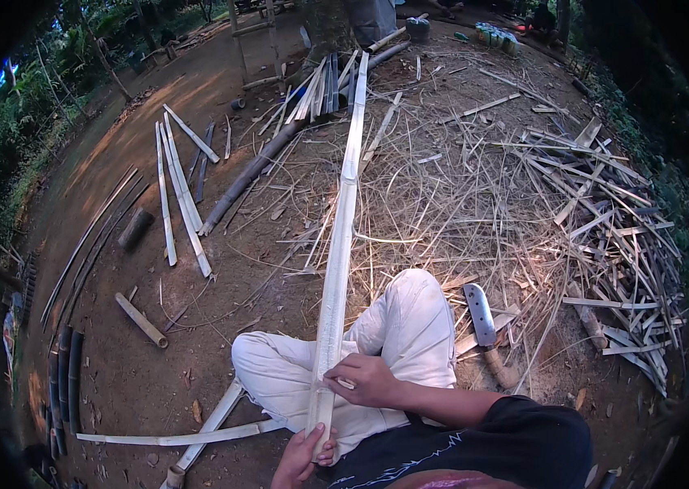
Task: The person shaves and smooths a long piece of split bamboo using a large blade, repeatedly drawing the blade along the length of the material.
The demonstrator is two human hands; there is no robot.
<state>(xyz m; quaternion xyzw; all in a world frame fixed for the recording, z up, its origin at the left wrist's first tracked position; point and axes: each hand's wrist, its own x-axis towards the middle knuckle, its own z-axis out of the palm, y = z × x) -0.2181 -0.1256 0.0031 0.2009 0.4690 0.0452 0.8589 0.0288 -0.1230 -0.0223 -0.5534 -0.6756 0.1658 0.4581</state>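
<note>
A long split bamboo strip (338, 269), pale inner face up, runs from my lap out to the far pile. My left hand (304, 456) is wrapped round its near end. My right hand (367, 381) is closed over the strip a little farther up. A short pale end pokes from those fingers, but what it belongs to is hidden. A thin curled sliver (385, 240) stands off the strip's right edge. On the ground right of my knee lies a broad-bladed chopping knife (481, 316) with a thick wooden handle.
Bamboo shavings (450, 204) cover the ground ahead. A heap of split offcuts (605, 212) lies at right. Pale bamboo strips (180, 191) and a dark bamboo pole (253, 173) lie ahead left. Beside my left knee, two strips (177, 440) cross; a short bamboo piece (141, 320) lies farther out.
</note>
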